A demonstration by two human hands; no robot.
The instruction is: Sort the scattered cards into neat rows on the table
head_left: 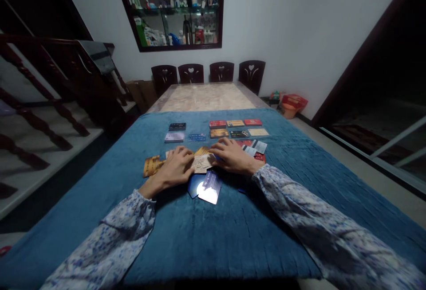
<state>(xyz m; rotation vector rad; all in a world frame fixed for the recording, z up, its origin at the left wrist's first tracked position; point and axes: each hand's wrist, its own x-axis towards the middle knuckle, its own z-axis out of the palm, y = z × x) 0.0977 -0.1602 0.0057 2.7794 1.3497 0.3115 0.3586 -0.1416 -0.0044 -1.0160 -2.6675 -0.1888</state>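
Loose plastic cards lie in a spread pile on the blue cloth, between and under my hands. My left hand (176, 166) is palm down over the pile's left side, fingers bent and apart, thumb by a cream card (201, 164). From the other side my right hand (231, 156) reaches in, its spread fingertips touching the same card's right end. Gold cards (151, 166) stick out left of my left hand. Nearer me lie a blue card (195, 186) and a shiny purple-silver card (211, 188). White-and-grey cards (258, 146) and red cards show beyond my right wrist. My palms hide part of the pile.
Farther back sit neat card stacks: black (177, 127), lilac (174, 137), red (217, 124), gold (218, 133) and others. A blue card (197, 138) lies beside the lilac stack. The blue cloth (199, 245) covers the table's near part; several chairs (222, 72) stand behind.
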